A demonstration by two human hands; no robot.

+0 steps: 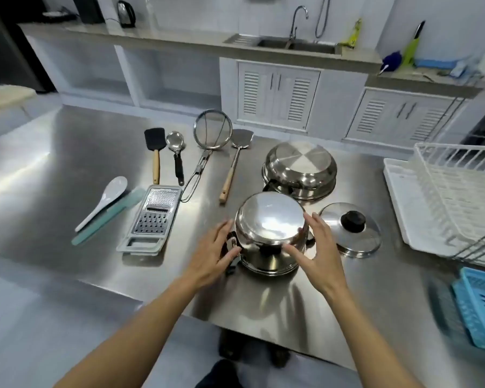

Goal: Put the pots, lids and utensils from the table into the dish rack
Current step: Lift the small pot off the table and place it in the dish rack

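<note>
Head view: we see the left hand [217, 253] and right hand [318, 252] spread wide on either side of the upside-down steel pot [270, 232] on the steel surface [67, 163], fingers at its wall, no firm grip. Lid [350, 229] just right; white dish rack [457, 197] far right.

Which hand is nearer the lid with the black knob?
Right. The right hand is on the upside-down pot's right side, just left of the lid; the left hand is on the pot's far side.
</note>
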